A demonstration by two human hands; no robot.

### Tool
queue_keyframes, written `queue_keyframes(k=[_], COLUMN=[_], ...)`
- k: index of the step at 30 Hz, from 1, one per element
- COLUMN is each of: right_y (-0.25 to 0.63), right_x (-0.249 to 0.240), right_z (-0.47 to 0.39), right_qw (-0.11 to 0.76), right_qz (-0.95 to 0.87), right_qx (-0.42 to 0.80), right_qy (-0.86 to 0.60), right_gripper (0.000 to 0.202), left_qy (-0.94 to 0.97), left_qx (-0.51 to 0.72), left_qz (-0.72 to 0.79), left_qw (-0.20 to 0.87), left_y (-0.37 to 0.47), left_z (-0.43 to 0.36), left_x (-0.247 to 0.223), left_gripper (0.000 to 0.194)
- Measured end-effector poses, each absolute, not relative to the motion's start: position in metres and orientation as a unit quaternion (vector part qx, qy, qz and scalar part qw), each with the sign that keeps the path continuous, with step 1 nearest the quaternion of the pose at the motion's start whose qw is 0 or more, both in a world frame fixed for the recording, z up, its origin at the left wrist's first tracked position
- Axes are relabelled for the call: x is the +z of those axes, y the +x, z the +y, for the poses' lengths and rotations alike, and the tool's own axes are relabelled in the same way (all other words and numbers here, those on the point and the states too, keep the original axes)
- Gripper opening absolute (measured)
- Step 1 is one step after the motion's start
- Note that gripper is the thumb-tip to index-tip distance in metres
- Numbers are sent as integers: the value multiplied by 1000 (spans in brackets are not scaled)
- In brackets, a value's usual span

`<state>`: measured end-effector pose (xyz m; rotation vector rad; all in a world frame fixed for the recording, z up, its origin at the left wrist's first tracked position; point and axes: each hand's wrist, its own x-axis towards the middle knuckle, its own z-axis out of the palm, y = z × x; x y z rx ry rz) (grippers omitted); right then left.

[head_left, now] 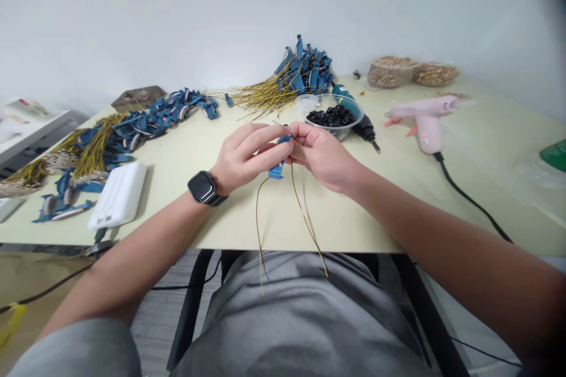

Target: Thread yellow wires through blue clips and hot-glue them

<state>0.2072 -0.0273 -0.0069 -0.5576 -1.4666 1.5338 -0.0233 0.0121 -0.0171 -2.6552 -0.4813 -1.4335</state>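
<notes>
My left hand (242,150), with a black watch on its wrist, pinches a small blue piece (276,172) with a layered, fabric-like or painted look. My right hand (325,154) meets it fingertip to fingertip, closed in a pinch at the piece's right side. From under the right fingertips a thin dark-and-yellow wire (303,207) hangs past the table edge. Another thin wire (257,212) curves down from the blue piece on the left. The fingers cover the piece's upper part, so the exact join between wire and piece is hidden.
Behind my hands stand a clear bowl (359,121) of black bits, a green-black rotary tool (366,129) and a bundle of blue pieces on wires (305,73). More blue pieces (163,115) and a white power bank (119,194) lie left; a pink glue gun (427,118) lies right.
</notes>
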Motion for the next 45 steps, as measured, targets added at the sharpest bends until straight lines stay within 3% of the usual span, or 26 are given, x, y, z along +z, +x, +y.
queue_keyframes(k=[3,9,14,20,26,37,45], right_y=[207,208,209,209,207,205,203], right_x=[-7,-8,-8,-2,3,8,11], right_z=[-27,-27,-27,-31,-35,-37,-38], right_qw=[458,450,440,403,385,374,370], right_qz=[-596,-598,-583,-525,-512,-507,-503], right_qx=[620,621,630,668,667,659,645], right_qy=[-225,-233,-263,-339,-381,-410,-440], right_gripper=[65,63,51,25,34,39,42], left_qy=[-870,-864,-823,-786,-758,-706,-695], left_qx=[-469,-476,-542,-583,-583,-604,-611], left_qz=[-127,-156,-111,-206,-242,-265,-272], left_qw=[82,48,128,-12,-163,-257,-265], left_y=[-24,-22,-4,7,-3,-5,-6], left_z=[15,14,6,8,29,33,34], left_x=[-18,-20,-20,-33,-51,-52,-55], left_gripper=[21,29,21,20,51,51,51])
